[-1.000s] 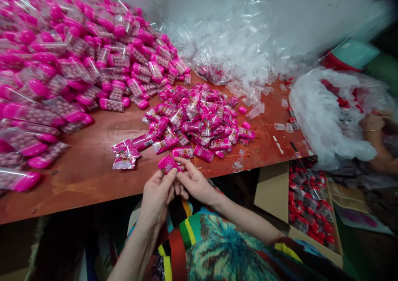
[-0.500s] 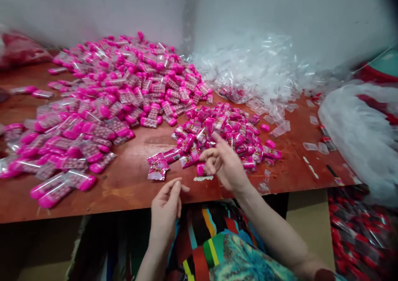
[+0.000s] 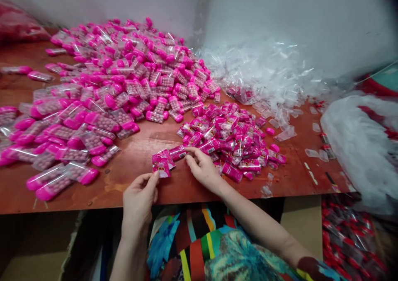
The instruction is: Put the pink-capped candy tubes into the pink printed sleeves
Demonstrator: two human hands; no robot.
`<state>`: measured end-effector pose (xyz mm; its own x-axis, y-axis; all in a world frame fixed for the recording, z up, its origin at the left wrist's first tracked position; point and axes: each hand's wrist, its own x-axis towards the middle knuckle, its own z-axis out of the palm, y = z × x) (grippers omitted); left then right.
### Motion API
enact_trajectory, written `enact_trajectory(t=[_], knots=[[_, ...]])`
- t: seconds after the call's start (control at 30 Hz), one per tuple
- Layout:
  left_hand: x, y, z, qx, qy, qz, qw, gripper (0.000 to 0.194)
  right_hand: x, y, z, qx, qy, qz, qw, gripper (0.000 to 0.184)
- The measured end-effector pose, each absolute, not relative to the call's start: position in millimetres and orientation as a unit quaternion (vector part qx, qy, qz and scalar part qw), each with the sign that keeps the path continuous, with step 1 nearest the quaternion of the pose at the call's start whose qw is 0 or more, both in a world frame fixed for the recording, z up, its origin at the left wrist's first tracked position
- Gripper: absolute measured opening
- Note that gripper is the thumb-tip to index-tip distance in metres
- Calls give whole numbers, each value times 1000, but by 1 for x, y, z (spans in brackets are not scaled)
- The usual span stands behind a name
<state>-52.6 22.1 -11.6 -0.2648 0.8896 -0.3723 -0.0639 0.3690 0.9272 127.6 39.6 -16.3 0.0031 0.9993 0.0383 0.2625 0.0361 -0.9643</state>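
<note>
L hand [image 3: 138, 196] pinches flat pink pkt [image 3: 161, 161] btwn fingers at desk [image 3: 124, 185]; R hand [image 3: 205, 171] reaches rolled pkt [image 3: 178, 153], grip unclear. Pkt-handling step; lifting either calls for firm pinch.

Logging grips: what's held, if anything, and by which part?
The left hand pinches a flat pink packet by its lower left corner. The right hand touches a narrow packet at its right end; grip unclear.

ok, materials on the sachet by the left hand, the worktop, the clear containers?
Sachet: thin glossy film, probably plastic; creases catch highlights.
Worktop: likely wood, painted or varnished; reddish-brown, patchy sheen.
Clear containers: smooth, probably rigid plastic; beads show through.
Caps: opaque pink, likely plastic.
</note>
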Motion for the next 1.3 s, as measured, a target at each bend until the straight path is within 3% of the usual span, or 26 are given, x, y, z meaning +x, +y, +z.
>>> enact_trajectory(t=[0.17, 0.3, 0.5, 0.73, 0.87, 1.03, 1.17, 1.3], knots=[[-37, 15, -3, 236, 554, 523, 604, 31, 110, 38, -17, -489, -444, 596, 456, 40], [-32, 15, 2, 244, 556, 474, 638, 38, 106, 39, -14, -461, -468, 585, 476, 40], [-36, 17, -1, 276, 573, 418, 649, 36, 116, 31, -8, -416, -584, 567, 405, 38], [-44, 35, -2, 282, 579, 487, 590, 30, 97, 48, 6, -439, -706, 401, 383, 36], [-50, 56, 5, 270, 568, 531, 567, 37, 84, 72, 12, -440, -746, 345, 361, 38], [-61, 78, 15, 259, 540, 503, 623, 42, 73, 103, 13, -452, -775, 309, 315, 30], [-76, 92, 18, 211, 510, 511, 659, 32, 76, 149, 23, -508, -769, 290, 258, 13], [-83, 100, 11, 193, 526, 534, 633, 29, 78, 208, 29, -637, -696, 228, 241, 31]])
